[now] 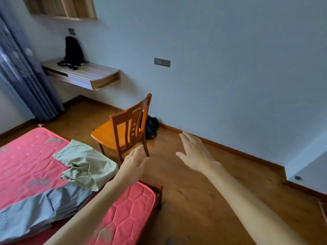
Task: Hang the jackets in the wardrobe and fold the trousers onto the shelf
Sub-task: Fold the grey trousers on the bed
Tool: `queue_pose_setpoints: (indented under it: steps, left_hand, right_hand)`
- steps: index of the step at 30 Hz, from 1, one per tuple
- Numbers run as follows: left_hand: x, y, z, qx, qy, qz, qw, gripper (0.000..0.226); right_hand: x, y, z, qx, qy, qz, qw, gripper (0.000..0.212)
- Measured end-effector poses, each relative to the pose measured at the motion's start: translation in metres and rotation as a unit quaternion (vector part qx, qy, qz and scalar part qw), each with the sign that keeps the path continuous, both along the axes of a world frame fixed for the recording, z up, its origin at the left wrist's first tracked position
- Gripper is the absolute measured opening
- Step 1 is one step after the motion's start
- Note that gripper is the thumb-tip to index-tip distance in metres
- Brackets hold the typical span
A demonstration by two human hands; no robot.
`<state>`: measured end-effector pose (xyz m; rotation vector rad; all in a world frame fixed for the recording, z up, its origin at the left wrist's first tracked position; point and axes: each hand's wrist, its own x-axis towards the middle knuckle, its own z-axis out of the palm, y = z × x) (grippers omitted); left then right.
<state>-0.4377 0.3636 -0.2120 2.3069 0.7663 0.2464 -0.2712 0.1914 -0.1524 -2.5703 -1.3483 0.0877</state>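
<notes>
At the far left we see a blue curtain [26, 76] hanging beside a wall-mounted wooden desk [85, 73], where a black bag [73, 50] leans against the wall. Below, our pink mattress [26, 156] carries the clothes: the grey-blue trousers [40, 211] lie stretched out near the bottom left edge, and the pale green garment [85, 165] lies crumpled just beyond them, its edge overlapping them, close to the mattress corner. Our left hand [134, 163] reaches forward above that corner, fingers straight and relaxed, holding nothing. Past it stands a wooden chair [123, 131] on the floor [194, 200], with a dark bundle [150, 128] behind it against the wall. Our right hand [194, 152] stretches out over the floorboards, fingers spread and empty. A grey socket plate [162, 62] sits on the wall above.
</notes>
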Motion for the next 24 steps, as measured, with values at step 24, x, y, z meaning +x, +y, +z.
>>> queue_pose_setpoints:
  steps: [24]
  left_hand:
    - [-0.144,0.148,-0.107,-0.141,0.083,0.397,0.903,0.062]
  right_hand:
    - [-0.059,0.31,-0.143,-0.136,0.093,0.381,0.91,0.058]
